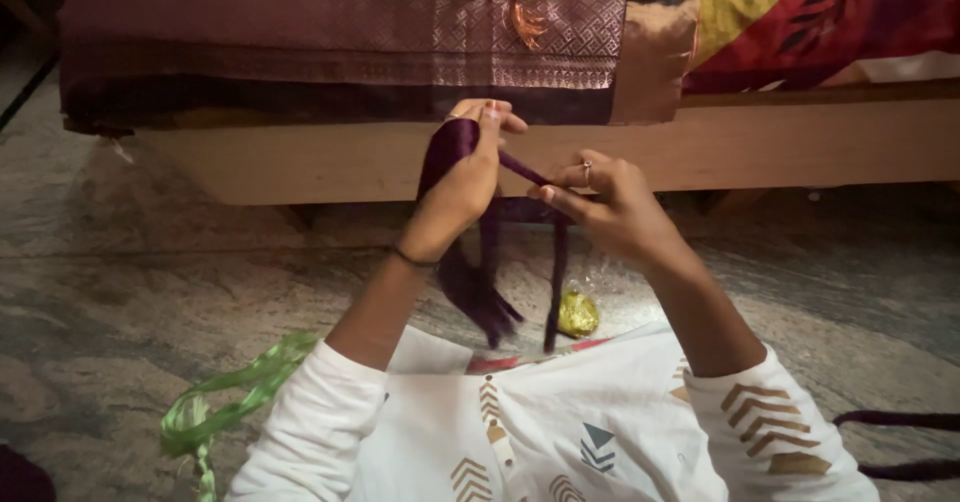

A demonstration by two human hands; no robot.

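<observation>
Head view | left hand (462, 184) wrapped in dark purple satin ribbon (480, 262), held above floor before wooden bed frame (330, 162) | right hand (600, 202) pinching a strand | step: looping, likely | next needs taut pull

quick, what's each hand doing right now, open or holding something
Left hand: closed, with the dark purple ribbon wound around it.
Right hand: closed, pinching a strand of the same ribbon.

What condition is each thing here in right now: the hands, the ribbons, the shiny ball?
left hand: raised, dark purple ribbon wound around it
right hand: pinching a strand of the ribbon
dark purple ribbon: looped, ends hanging loose
green ribbon: lying crumpled on the floor
gold foil ball: resting on the floor, untouched
</observation>
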